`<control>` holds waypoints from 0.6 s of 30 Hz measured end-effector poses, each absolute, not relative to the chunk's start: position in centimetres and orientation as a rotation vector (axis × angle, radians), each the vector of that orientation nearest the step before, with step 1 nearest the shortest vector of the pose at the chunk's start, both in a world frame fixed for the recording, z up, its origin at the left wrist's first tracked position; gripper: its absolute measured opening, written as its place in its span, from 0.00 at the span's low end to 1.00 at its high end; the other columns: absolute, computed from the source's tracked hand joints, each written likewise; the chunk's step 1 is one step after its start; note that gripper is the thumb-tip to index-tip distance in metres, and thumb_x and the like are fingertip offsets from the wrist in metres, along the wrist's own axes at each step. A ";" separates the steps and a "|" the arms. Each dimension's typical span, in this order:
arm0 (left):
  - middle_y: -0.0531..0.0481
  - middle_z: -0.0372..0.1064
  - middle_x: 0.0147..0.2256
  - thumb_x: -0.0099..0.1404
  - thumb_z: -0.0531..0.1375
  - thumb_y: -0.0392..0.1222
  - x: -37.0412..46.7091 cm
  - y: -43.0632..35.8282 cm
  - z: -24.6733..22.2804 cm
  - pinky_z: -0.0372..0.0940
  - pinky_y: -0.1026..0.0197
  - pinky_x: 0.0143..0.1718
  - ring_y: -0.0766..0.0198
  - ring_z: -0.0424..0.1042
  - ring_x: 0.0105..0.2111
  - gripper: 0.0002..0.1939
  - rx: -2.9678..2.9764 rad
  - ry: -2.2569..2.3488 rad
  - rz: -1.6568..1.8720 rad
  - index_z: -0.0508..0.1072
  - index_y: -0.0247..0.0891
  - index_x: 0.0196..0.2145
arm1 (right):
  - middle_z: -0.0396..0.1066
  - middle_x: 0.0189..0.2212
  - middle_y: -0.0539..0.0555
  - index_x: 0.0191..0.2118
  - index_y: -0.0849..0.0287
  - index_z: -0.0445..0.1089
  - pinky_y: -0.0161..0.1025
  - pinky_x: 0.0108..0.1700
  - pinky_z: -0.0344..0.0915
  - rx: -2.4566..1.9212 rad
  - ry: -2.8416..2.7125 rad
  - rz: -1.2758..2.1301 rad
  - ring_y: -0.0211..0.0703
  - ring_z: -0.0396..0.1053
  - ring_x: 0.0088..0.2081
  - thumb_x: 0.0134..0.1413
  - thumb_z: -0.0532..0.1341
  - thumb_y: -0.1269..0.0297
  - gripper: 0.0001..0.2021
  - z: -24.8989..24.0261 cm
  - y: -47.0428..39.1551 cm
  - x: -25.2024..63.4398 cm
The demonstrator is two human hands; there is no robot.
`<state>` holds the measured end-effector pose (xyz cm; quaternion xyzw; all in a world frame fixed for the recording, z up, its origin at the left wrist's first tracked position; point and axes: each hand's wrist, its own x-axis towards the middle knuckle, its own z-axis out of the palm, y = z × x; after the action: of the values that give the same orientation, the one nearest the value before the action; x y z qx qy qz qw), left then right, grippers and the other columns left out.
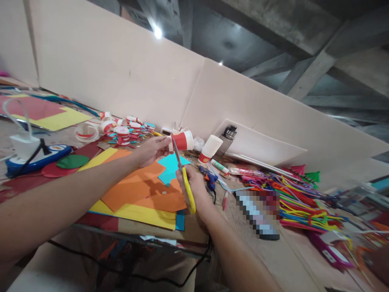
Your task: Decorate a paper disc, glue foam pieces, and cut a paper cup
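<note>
My left hand (154, 150) is closed on the base end of a red and white paper cup (181, 141), which lies tilted on its side in the air. In my right hand (194, 184) is a pair of scissors (189, 190) with yellow handles, its blades pointing up at the cup. The blade tips meet or overlap the cup's red band near my left fingers; whether they cut into it I cannot tell. Under both hands lie orange paper (136, 182), yellow paper (146, 215) and a cut piece of cyan paper (170, 172).
Cut cup pieces (123, 136) cluster at the back left. A stack of paper cups (210, 149), a dark bottle (227, 140), a glue stick (220, 166) and a blue glue gun (212, 178) stand or lie right of centre. Colourful pipe cleaners (300, 202) spread rightward; a blue power strip (39, 160) sits left.
</note>
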<state>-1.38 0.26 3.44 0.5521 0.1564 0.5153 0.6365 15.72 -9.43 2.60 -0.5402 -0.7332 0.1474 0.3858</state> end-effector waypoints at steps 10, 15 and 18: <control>0.52 0.65 0.27 0.61 0.60 0.52 -1.0 0.2 3.2 0.56 0.66 0.27 0.69 0.61 0.26 0.15 1.581 0.559 1.249 0.72 0.35 0.34 | 0.56 0.19 0.45 0.25 0.56 0.54 0.32 0.25 0.49 -1.403 -1.900 0.381 0.34 0.53 0.23 0.55 0.52 0.54 0.14 2.6 -9.3 16.0; 0.51 0.66 0.28 0.62 0.59 0.52 -1.2 0.3 3.2 0.58 0.65 0.29 0.68 0.63 0.27 0.16 1.605 0.549 1.234 0.71 0.34 0.34 | 0.54 0.18 0.44 0.24 0.56 0.54 0.32 0.24 0.49 -1.398 -1.847 0.398 0.33 0.51 0.22 0.55 0.52 0.55 0.14 2.9 -9.7 15.6; 0.50 0.66 0.28 0.62 0.58 0.52 -1.4 0.5 3.2 0.59 0.65 0.30 0.68 0.63 0.27 0.16 1.628 0.560 1.221 0.71 0.34 0.32 | 0.54 0.18 0.44 0.24 0.56 0.54 0.31 0.23 0.48 -1.418 -1.822 0.444 0.32 0.52 0.20 0.55 0.52 0.55 0.14 3.1 -9.9 15.5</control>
<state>-1.38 0.52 3.21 0.6709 0.2307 0.5035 0.4930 15.48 -9.93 3.13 -0.5567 -0.7151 0.1744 0.3851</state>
